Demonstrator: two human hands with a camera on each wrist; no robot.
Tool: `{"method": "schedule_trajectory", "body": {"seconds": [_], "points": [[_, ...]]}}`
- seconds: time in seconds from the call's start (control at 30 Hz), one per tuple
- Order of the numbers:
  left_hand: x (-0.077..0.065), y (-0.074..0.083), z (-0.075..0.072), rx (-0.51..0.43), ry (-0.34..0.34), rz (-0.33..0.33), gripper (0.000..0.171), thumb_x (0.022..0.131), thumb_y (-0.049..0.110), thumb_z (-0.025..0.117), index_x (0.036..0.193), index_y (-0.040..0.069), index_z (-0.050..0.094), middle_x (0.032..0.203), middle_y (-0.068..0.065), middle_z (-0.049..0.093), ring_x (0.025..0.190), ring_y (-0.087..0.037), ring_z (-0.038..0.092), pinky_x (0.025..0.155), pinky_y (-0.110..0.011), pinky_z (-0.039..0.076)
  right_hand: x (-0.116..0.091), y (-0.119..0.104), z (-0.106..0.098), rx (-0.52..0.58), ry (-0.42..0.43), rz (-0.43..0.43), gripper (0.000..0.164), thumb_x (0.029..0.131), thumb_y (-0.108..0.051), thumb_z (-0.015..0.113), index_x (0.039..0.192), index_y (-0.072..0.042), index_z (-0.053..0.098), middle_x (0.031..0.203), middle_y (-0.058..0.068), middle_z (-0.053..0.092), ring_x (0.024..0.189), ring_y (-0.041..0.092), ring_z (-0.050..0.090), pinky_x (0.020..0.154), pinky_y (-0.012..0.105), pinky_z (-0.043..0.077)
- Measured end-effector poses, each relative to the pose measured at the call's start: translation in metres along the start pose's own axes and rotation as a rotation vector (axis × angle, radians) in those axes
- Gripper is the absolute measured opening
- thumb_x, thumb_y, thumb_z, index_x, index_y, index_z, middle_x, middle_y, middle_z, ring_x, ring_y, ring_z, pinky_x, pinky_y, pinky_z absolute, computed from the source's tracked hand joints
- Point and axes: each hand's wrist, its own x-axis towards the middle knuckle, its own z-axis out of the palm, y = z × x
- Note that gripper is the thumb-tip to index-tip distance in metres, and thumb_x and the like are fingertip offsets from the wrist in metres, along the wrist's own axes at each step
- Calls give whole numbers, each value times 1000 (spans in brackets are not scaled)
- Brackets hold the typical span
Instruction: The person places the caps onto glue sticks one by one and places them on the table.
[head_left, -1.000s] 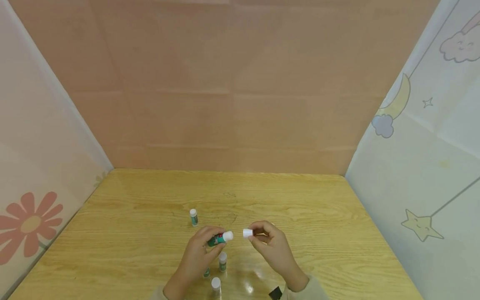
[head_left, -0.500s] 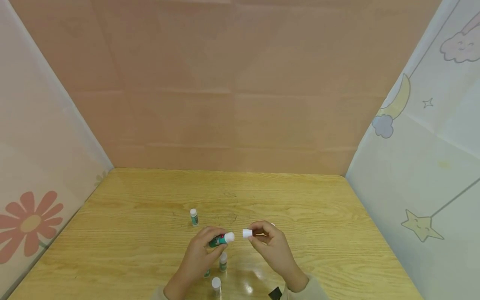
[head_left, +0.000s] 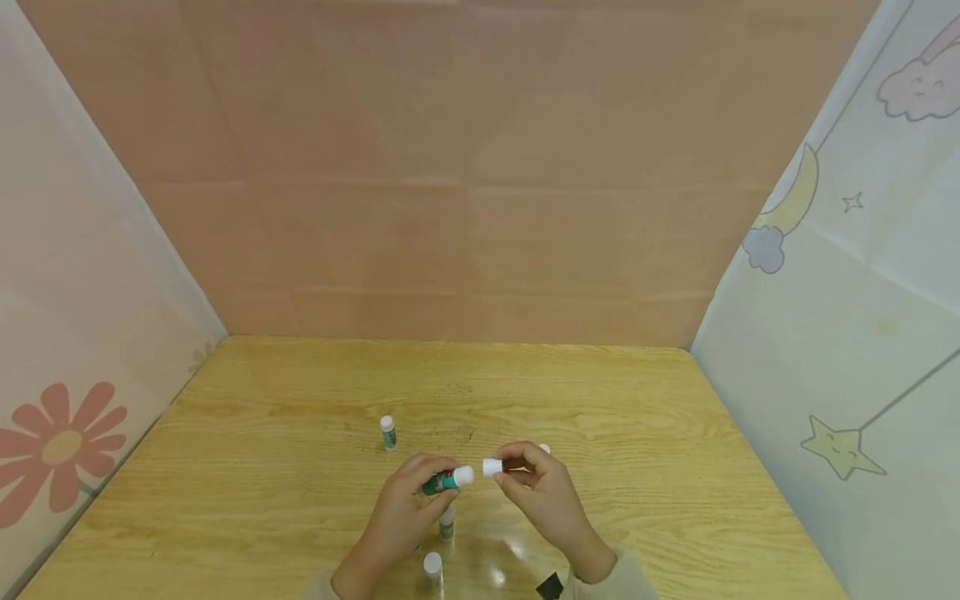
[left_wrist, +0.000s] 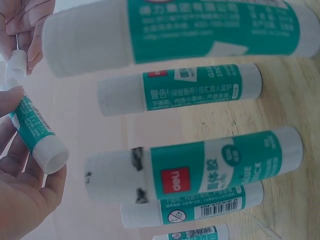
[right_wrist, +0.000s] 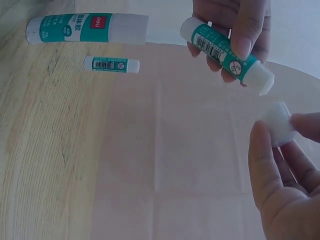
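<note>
My left hand (head_left: 405, 498) grips a green-and-white glue stick (head_left: 444, 480), its white end tilted toward my right hand. The cap is off, and a white tip shows in the right wrist view, where the printed barcode (right_wrist: 209, 47) faces the camera. With thumb and fingertips my right hand (head_left: 551, 500) pinches the white cap (head_left: 492, 467). A small gap separates cap and glue stick. Both are held above the table, between the two hands. In the left wrist view, the lower end of the held glue stick (left_wrist: 37, 130) points toward the camera.
Several capped glue sticks stand on the wooden table (head_left: 637, 417): one farther back (head_left: 387, 433), others near my left hand, such as the front one (head_left: 432, 567). A white top (head_left: 544, 448) peeks out behind my right hand. A black object (head_left: 551, 586) lies by the right sleeve.
My left hand has moved slightly right with the glue stick, and the cap slightly left, narrowing the gap. The standing glue sticks have stayed in place.
</note>
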Motion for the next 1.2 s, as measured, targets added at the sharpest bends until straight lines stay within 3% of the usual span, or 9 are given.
{"method": "schedule_trajectory", "body": {"seconds": [0.87,1.2], "points": [[1,2,2,-29,-23,21,35,64,-4,71,95,7,59,92,6,56,77,-8,50,66,-20,47,0,-4,5,64,-55,49,17,82,1,56,96,8,51,94,19,52,86,13,51,72,28,49],[0,1,4,54,-42,31,36,63,-3,72,96,7,60,94,6,56,80,-8,50,68,-20,46,-2,0,6,22,-85,-2,16,82,3,54,97,7,51,94,17,53,86,17,51,74,28,49]]}}
